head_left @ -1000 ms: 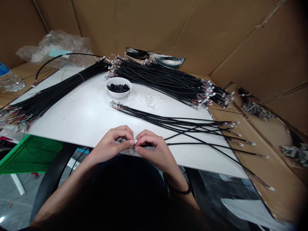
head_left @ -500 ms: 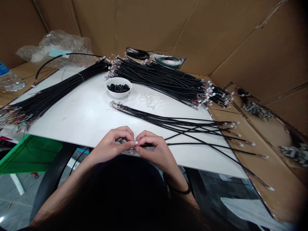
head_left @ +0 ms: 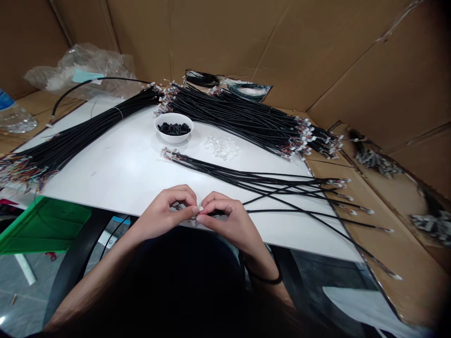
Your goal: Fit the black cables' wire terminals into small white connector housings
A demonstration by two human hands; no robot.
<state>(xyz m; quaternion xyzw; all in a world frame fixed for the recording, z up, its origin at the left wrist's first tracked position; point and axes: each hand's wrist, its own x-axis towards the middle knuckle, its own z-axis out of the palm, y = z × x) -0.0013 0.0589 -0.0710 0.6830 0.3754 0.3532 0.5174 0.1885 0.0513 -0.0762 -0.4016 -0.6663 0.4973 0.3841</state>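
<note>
Over the near edge of the white desk (head_left: 116,178), the left hand (head_left: 160,213) and right hand (head_left: 229,218) meet with their fingers (head_left: 181,193) curled closed, pinching a small white connector (head_left: 200,209) at the end of a thin black cable (head_left: 282,211) that trails off to the right. Held this close together, the fingertips look well placed to keep so tiny a piece steady. Farther up the desk lie a white bowl (head_left: 174,134) of black plastic pieces (head_left: 174,128), a heap of white connectors (head_left: 221,148) and thick bundles of black cables (head_left: 239,119).
</note>
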